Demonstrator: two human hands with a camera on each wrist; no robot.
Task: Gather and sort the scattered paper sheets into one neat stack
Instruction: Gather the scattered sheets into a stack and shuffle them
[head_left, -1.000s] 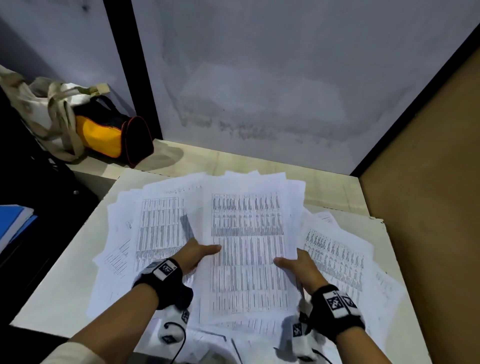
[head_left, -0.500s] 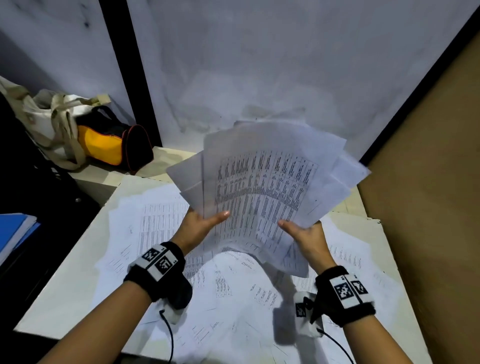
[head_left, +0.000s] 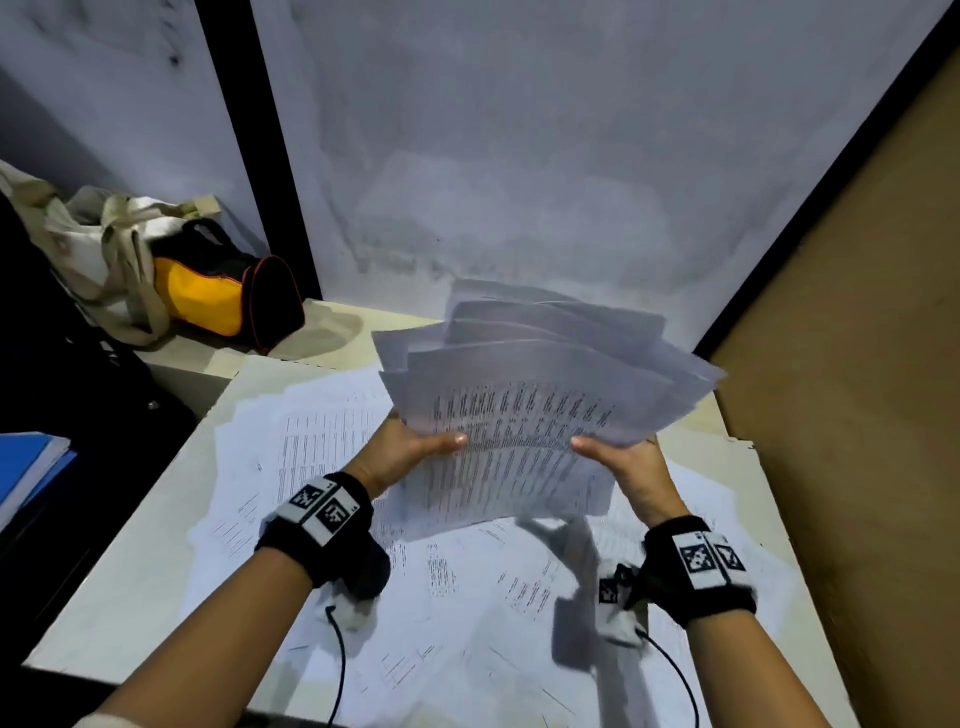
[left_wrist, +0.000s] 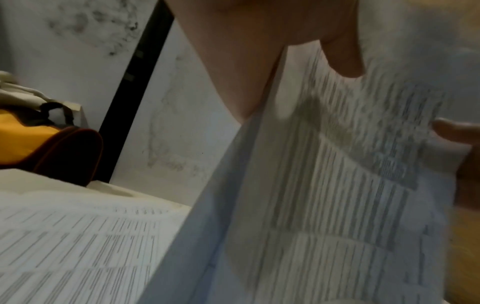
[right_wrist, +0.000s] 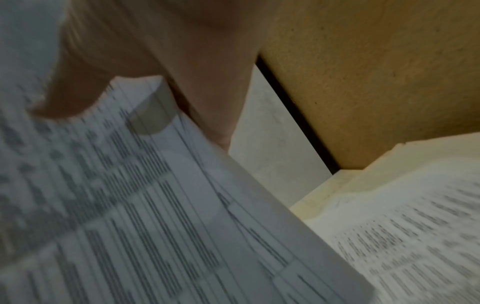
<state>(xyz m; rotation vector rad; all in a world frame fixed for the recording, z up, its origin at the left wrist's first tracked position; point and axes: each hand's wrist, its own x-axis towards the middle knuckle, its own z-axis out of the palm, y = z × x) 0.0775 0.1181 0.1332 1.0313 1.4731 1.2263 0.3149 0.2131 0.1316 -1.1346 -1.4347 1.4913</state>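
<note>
Thin, bowed printed sheets (head_left: 530, 410) (fanned unevenly) in the grip of left hand (head_left: 402, 452) and right hand (head_left: 631, 465).

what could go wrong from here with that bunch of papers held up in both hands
1. The held sheets are fanned out unevenly, gripped only near their lower edge by the left hand and right hand; loose ones may slip out.
2. Squaring them up by tapping could disturb the printed sheets still on the table.
3. Sheets near the table's front edge might slide off.
</note>
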